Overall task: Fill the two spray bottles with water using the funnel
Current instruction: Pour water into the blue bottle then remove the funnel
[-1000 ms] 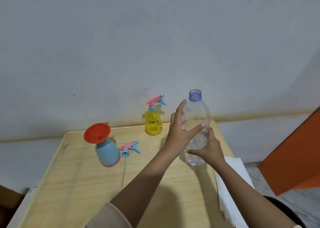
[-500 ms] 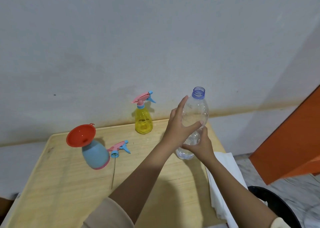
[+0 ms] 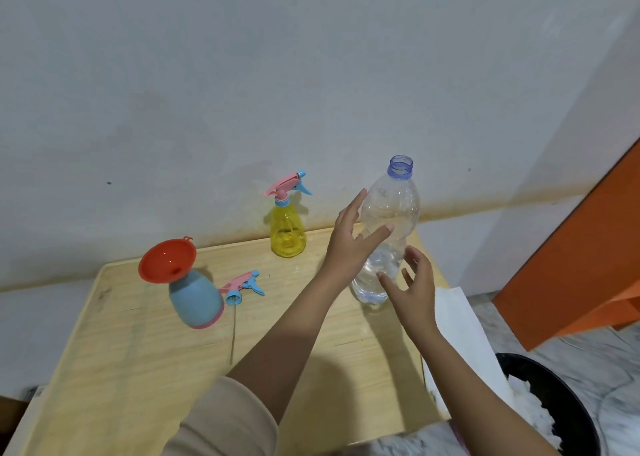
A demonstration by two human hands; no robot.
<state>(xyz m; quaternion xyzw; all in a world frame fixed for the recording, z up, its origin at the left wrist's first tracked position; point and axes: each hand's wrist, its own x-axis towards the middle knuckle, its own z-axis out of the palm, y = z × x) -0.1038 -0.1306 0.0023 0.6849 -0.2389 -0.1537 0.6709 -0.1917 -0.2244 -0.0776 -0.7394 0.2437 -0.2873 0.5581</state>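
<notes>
Beige sleeve [image 3: 225, 417] pushed up left forearm; right forearm bare.

Two spray bottles, a funnel and a water bottle are set out.
An orange funnel [image 3: 167, 260] is seated in the uncapped blue spray bottle [image 3: 196, 303], its trigger head [image 3: 242, 286] laid just beside; the yellow spray bottle [image 3: 287, 228] is capped, upright; the clear water bottle [image 3: 389, 227] is uncapped, nearly drained.

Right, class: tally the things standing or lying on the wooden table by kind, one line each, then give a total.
Spray bottles: 2, a yellow spray bottle and a blue spray bottle
Clear water bottles: 1
Funnels: 1, the red funnel
Loose spray heads: 1
Total: 5
</notes>
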